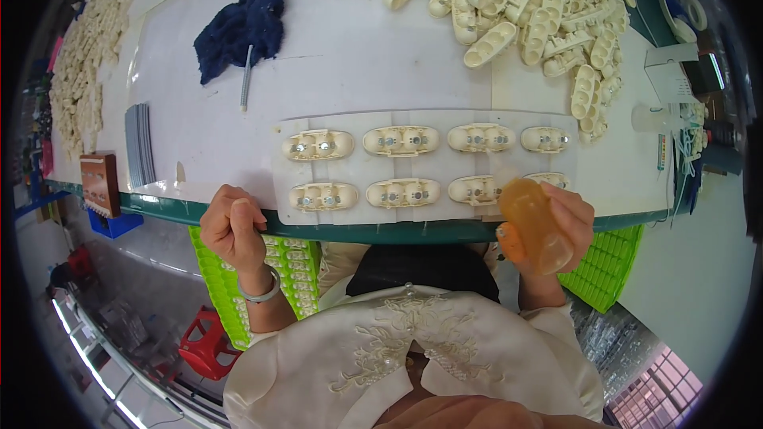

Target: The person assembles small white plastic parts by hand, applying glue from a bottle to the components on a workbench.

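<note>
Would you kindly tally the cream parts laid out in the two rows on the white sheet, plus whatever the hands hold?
Cream oval parts, back row: 4
Cream oval parts, front row: 4, the rightmost partly hidden
Translucent amber piece in right hand: 1
Total: 9

White-topped bench (358, 56) with green edge carries two rows of cream moulded parts (401, 141), a loose pile of them (540, 8), navy cloth (242, 24), grey strip stack (139, 143).
</note>
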The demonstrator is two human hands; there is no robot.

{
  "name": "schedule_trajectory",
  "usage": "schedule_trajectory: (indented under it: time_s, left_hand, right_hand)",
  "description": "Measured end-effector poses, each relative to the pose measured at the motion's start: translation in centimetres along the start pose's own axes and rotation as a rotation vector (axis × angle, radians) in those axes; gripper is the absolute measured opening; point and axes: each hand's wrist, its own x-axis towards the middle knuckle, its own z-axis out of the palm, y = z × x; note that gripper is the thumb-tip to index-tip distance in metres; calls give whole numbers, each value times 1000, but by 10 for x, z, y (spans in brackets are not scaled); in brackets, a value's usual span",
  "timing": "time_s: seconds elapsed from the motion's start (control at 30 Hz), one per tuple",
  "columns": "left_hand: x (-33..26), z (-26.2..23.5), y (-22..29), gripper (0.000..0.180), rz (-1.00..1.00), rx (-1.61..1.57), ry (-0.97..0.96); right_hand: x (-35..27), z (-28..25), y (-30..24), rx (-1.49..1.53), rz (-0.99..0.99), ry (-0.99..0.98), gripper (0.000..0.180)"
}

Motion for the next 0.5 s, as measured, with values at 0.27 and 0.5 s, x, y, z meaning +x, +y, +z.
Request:
schedule_trajectory:
  time_s: [0.27,0.5]
  left_hand:
    - [1,4,-3,34,5,43,2]
    - [0,3,-3,34,-19,64,3]
  right_hand:
    - [5,1,2,0,-40,-67,59]
    - [6,1,7,46,22,-69,57]
